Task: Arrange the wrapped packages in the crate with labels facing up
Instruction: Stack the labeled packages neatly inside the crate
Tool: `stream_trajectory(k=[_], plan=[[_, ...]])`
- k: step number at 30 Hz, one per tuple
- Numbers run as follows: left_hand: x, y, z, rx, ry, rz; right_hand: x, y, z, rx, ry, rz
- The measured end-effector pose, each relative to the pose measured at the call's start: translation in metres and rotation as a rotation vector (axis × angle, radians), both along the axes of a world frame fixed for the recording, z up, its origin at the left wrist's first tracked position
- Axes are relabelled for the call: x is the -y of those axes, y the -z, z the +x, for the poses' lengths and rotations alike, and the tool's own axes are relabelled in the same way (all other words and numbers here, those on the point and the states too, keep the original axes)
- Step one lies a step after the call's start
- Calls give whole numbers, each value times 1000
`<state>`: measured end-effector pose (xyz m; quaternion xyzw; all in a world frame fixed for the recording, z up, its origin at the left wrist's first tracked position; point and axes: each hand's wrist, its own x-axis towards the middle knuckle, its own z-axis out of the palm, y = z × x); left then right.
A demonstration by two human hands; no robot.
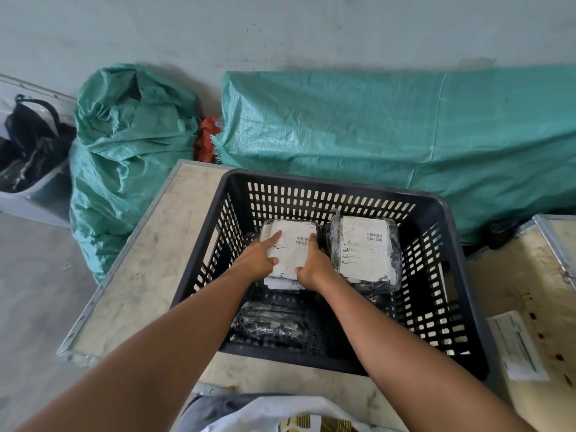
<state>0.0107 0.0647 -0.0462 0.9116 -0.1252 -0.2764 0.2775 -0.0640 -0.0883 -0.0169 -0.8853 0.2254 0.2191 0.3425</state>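
I'm reaching both hands into the black crate (448,275) on the surface (146,260): left hand (260,255) & right hand (314,265) gripping a wrapped pkg (291,244), label up, at the back-left, just beside a second label-up pkg (366,249); third pkg (269,325) lying nearer me, no label showing.

In the black slotted crate (436,219) you have three wrapped packages: two at the back, side by side, white labels up (293,244) (364,247); one at the front left shows only dark wrapping (271,325).

three packages (365,248), one crate (448,213)
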Motion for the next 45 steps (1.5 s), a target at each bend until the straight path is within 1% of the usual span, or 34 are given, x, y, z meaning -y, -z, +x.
stream_trajectory(k=[4, 6, 9, 12, 15, 20, 22, 24, 26, 28, 31, 33, 35, 37, 40, 42, 45], plan=[[10, -27, 6, 47, -15, 80, 3, -21, 7, 56, 66, 61], [12, -46, 8, 65, 10, 48, 6, -35, 3, 162, 58, 68], [5, -80, 8, 90, 100, 8, 19, -60, -6, 360, 2, 96], [-13, -104, -3, 61, 232, 19, 33, -76, -21, 440, -43, 193], [-31, -109, -26, -66, 347, 0, 41, -73, -40, 387, -89, 318], [-59, -97, -50, -239, 473, 42, 31, -50, -62, 161, -278, 489], [-63, -92, -55, -314, 536, 50, 27, -41, -67, 86, -349, 515], [-63, -88, -60, -345, 580, 79, 25, -33, -72, 17, -453, 481], [-62, -83, -62, -311, 594, 132, 23, -29, -77, -59, -546, 450], [-59, -79, -64, -269, 614, 183, 22, -27, -79, -97, -595, 417], [-55, -76, -67, -199, 648, 225, 26, -22, -75, -79, -557, 408], [-56, -74, -66, -136, 621, 213, 30, -20, -71, -52, -527, 469], [-59, -75, -64, -110, 551, 159, 35, -19, -70, -23, -476, 528], [-59, -76, -63, -77, 495, 111, 41, -18, -69, 28, -422, 526], [-55, -75, -61, 22, 489, 110, 45, -16, -65, 82, -373, 480], [-53, -76, -59, 20, 503, 93, 43, -17, -64, 58, -414, 445], [-54, -76, -56, 33, 516, 94, 38, -21, -62, 14, -535, 403]])
